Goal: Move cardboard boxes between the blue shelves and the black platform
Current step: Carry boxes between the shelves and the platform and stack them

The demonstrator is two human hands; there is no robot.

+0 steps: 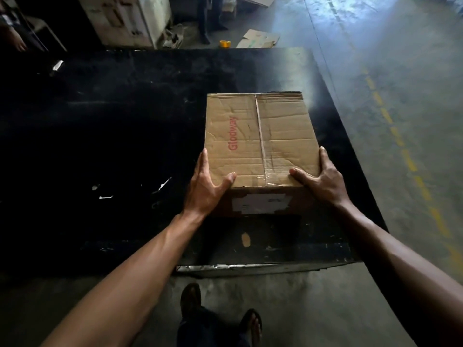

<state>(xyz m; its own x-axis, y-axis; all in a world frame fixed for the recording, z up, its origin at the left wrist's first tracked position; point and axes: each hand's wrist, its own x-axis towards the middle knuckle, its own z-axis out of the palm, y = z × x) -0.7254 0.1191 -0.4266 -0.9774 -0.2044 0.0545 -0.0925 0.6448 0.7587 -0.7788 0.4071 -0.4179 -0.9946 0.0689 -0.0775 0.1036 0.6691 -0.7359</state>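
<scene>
A brown cardboard box (260, 139) with red lettering and a taped top seam sits on the black platform (112, 146), toward its near right part. My left hand (205, 186) grips the box's near left corner, thumb on top. My right hand (320, 176) grips the near right corner, thumb on the lid. A torn white label shows on the box's near face. No blue shelves are in view.
Concrete floor with a dashed yellow line (406, 156) runs to the right of the platform. Flattened cardboard (260, 38), a yellow tape roll (225, 43) and a pale cabinet (125, 18) lie beyond the far edge. My feet (220, 316) stand at the platform's near edge.
</scene>
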